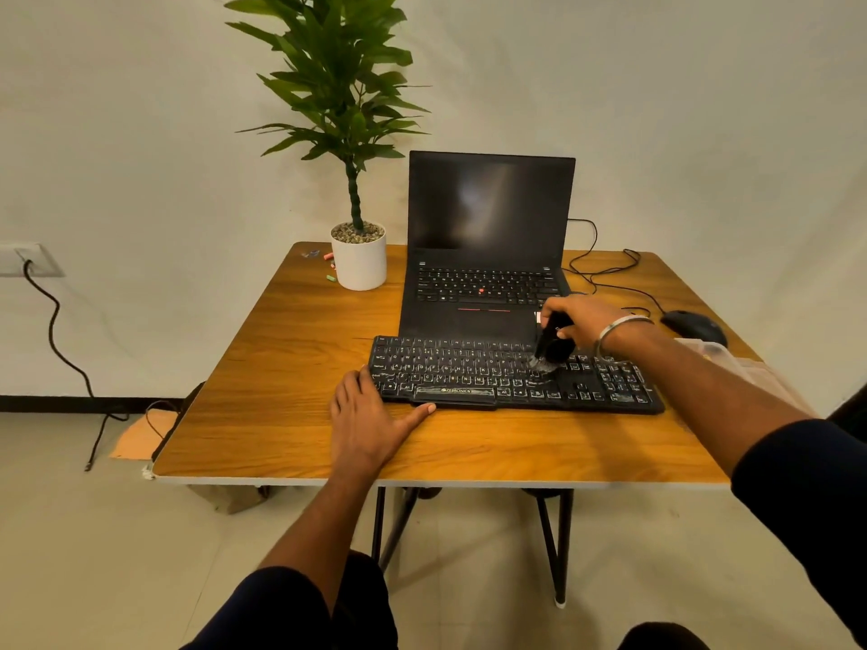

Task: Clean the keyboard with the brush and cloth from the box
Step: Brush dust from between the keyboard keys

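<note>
- Since there's only the head view, all below is from it: keyboard [513, 375] lies flat on the table [291, 349], long axis running left-right across the person's front, just ahead of the open laptop [488, 241] w/ dark screen
- Brush [550, 347] is in the right hand [581, 321], fingers curled round its dark body; bristles point down and touch the keys right of the kbd's middle, near where the main block meets the nav cluster
- Left hand [370, 417] is flat on the table at the kbd's near-left corner, fingers straight, thumb stretched along the front edge near the spacebar – holding nothing, prob. bracing the kbd
- Key relation: brush sits right of centre, so keys stretch away to both sides along the long axis; right hand is the working one, left is nearer the left end and pins it. My guess: strokes go along the rows, and the numpad end is closest to the right arm
- Containers: a clear plastic box [713, 354] sits at the table's right edge, partly behind the right forearm; contents too blurred to tell, cloth not visible
- White pot [359, 260] at back left holds a plant [338, 86] and pebbles
- Also: mouse [692, 326] far right w/ cable, a few small coloured bits left of the pot
- Progress guess: brushing stage under way, cloth stage not begun
</note>
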